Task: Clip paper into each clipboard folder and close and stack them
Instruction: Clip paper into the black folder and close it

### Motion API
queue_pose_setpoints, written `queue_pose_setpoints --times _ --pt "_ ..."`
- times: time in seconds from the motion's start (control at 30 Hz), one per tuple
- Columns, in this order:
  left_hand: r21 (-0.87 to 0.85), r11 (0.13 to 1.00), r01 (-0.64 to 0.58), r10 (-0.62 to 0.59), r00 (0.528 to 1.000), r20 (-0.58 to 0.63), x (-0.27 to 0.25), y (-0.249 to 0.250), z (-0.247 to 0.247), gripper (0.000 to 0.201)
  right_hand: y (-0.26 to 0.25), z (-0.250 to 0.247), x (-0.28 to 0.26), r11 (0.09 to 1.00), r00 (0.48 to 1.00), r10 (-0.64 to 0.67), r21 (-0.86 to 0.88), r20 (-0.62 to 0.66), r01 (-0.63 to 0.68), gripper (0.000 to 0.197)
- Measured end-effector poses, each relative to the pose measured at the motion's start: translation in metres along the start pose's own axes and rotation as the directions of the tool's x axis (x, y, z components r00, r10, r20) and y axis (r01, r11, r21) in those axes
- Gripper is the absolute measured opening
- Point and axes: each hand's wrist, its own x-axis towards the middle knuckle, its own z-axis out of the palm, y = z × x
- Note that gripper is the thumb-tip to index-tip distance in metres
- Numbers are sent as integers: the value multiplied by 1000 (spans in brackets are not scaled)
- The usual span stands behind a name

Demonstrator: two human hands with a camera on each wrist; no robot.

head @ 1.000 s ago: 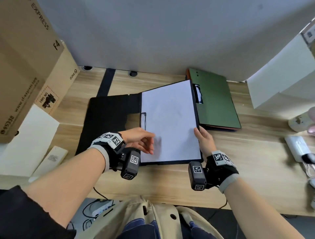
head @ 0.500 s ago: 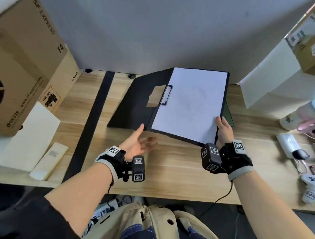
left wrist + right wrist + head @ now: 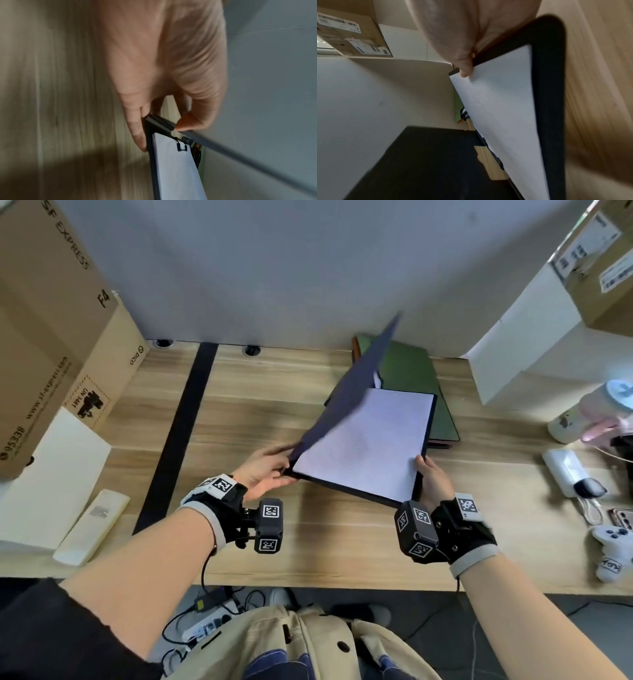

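Note:
I hold a black clipboard folder (image 3: pixel 356 494) just above the wooden desk, with a white sheet of paper (image 3: pixel 370 440) clipped inside. Its cover (image 3: pixel 352 388) stands raised at an angle over the sheet, half shut. My left hand (image 3: pixel 281 470) pinches the near-left corner at the spine; in the left wrist view the thumb (image 3: pixel 185 125) and fingers (image 3: pixel 137 132) clamp that corner beside the clip (image 3: pixel 181 146). My right hand (image 3: pixel 423 474) grips the near-right edge, thumb (image 3: pixel 465 67) on the paper (image 3: pixel 501 108). A shut green folder (image 3: pixel 418 385) lies on a stack behind, partly hidden.
Cardboard boxes (image 3: pixel 41 337) stand at the left, white boxes (image 3: pixel 534 337) at the back right. A white remote (image 3: pixel 92 525) lies front left. A power bank (image 3: pixel 568 474), game controller (image 3: pixel 613 549) and pink-and-white bottle (image 3: pixel 589 419) sit at the right. A black strip (image 3: pixel 178 433) crosses the desk.
The black folder has moved right, near the green stack. My left hand, open half a second ago, now pinches its corner, and the cover has swung up from flat.

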Motion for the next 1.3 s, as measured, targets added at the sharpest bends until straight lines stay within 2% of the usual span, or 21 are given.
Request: queue_pose_setpoints --times 0.07,0.13,0.2,0.27,0.4,0.5,0.63,0.73,0.8,1.0,1.1,1.3 --pt "70 998 -1 -1 1000 20 1 3 2 39 0 0 1 998 999 35 46 36 -37 34" --pt "134 991 -4 9 999 -40 4 3 1 32 -1 0 0 992 995 91 78 46 -94 32" --pt "156 988 -2 14 997 -75 10 -1 -2 45 -1 -3 -1 991 992 113 59 52 -116 50" --pt "144 989 30 -24 999 -45 16 -4 -6 55 1 -6 -2 991 991 119 45 60 -122 62" --pt "187 978 91 -108 991 82 19 -4 -8 42 3 -13 -8 994 984 100 20 149 -104 38" --pt "159 985 64 -79 993 86 23 2 -6 39 2 -20 -6 998 982 50 -38 180 -44 36" --pt "124 992 -18 9 997 73 37 16 18 36 0 -30 8 997 999 13 -81 35 -10 39" --pt "107 992 -64 57 996 64 49 28 46 36 -7 -38 21 995 1000 -14 -101 -20 12 24" --pt "118 990 -72 66 996 55 60 35 64 39 -16 -44 35 995 997 -46 -95 -68 39 24" --pt "177 984 -28 28 1000 5 97 45 116 39 -45 -65 92 999 979 -22 -41 -203 14 31" --pt "257 966 -13 23 999 -37 117 46 139 37 -59 -81 124 997 971 9 -76 -237 -28 33" --pt "433 899 55 3 991 -133 166 43 165 27 -79 -101 192 976 964 46 -193 -261 -99 24"
